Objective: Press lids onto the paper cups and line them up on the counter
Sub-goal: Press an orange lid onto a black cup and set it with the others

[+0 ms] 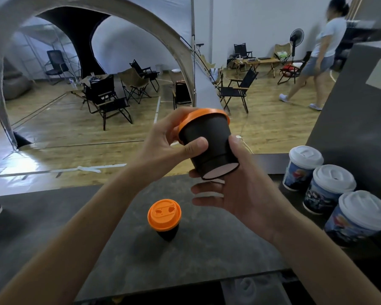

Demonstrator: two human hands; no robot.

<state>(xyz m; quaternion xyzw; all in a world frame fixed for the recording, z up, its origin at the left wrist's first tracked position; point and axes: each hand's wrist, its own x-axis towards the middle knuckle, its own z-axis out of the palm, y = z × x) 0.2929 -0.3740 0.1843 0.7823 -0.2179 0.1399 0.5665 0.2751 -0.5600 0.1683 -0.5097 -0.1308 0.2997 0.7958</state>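
Note:
A black paper cup [209,139] with an orange lid [201,116] on its rim is held in the air above the counter, tilted away so its pale base faces me. My left hand [163,139] grips the lid and upper wall, thumb across the cup's side. My right hand [231,190] holds the cup's lower part from the right, thumb on its wall. A second black cup with an orange lid [164,214] stands upright on the dark counter [110,216] below my hands.
Three blue-patterned cups with white lids [305,156] [333,177] [364,209] stand in a diagonal row at the counter's right. A grey box [356,111] rises behind them. Beyond the counter are folding chairs, a tent arch and a person walking.

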